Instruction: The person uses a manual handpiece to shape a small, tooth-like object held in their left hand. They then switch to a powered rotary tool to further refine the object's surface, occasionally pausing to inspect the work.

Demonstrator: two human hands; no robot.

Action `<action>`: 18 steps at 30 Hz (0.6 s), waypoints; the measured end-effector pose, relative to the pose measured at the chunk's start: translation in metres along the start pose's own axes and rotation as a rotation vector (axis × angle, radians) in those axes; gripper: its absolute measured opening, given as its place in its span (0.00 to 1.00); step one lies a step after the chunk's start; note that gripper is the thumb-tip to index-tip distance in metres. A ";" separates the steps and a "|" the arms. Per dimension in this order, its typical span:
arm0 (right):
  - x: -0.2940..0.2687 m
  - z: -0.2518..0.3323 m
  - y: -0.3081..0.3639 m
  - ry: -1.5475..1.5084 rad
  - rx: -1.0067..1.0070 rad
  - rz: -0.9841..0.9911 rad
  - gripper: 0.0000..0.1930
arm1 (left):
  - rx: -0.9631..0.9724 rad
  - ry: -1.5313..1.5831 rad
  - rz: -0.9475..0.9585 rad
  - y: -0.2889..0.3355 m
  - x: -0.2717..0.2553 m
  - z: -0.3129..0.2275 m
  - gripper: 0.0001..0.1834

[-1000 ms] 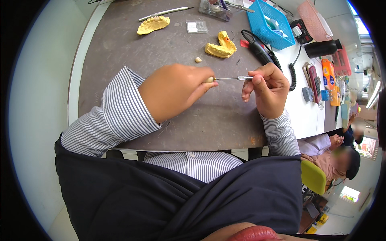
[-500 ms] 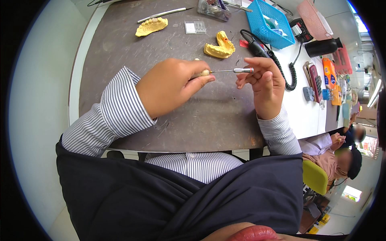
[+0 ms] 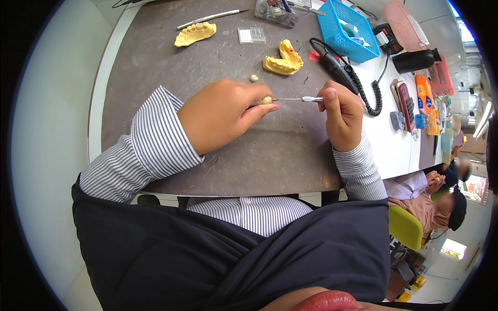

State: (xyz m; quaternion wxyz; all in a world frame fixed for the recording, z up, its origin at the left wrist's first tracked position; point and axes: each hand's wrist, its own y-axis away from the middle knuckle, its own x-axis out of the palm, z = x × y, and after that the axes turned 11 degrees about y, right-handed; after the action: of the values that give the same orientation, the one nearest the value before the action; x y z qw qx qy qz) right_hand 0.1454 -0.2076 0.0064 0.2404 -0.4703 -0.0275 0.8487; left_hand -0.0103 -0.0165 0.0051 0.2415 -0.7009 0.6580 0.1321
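Between the thumb and index finger of my left hand (image 3: pixel 220 114) is a small cream tooth crown (image 3: pixel 266 100), mostly covered by the fingers. My right hand (image 3: pixel 342 114) is closed, pinching the silver handle of a slim dental screwdriver (image 3: pixel 311 99). Its thin shaft runs level to the left, and its tip meets the crown. A second tooth crown (image 3: pixel 253 78) lies on the brown desk (image 3: pixel 244 160) just beyond my left hand. Farther off sit two yellow plaster dental models, a horseshoe-shaped one (image 3: pixel 283 62) and one with several cream teeth (image 3: pixel 195 35).
A white-handled knife (image 3: pixel 210 19) and a clear small case (image 3: pixel 252 35) lie at the back. To the right are a black handpiece (image 3: pixel 334 67) with coiled cord, a blue basket (image 3: pixel 350 31), a black bottle (image 3: pixel 415 61) and phones (image 3: pixel 405 106). Other people sit far right.
My right fingers, loosely spread around the screwdriver handle before, have closed on it. Both hands' held things have shifted slightly nearer me, and the loose crown on the desk shows fully.
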 end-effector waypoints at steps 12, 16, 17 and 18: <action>-0.006 -0.004 -0.002 -0.094 0.020 0.166 0.11 | 0.026 -0.014 -0.001 0.001 0.001 0.002 0.10; 0.003 0.002 -0.007 -0.214 -0.087 -0.094 0.10 | 0.017 -0.035 -0.015 0.000 -0.001 0.001 0.09; 0.005 0.006 -0.009 -0.197 -0.099 -0.133 0.09 | 0.017 -0.041 -0.025 0.000 -0.001 0.001 0.09; 0.002 0.005 -0.009 -0.131 -0.115 -0.095 0.09 | 0.020 -0.051 -0.022 0.000 -0.001 0.001 0.09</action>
State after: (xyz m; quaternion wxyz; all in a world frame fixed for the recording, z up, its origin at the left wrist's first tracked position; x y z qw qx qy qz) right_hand 0.1438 -0.1979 0.0097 0.2507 -0.4251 -0.1142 0.8622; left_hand -0.0105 -0.0150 0.0043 0.2667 -0.7021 0.6451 0.1406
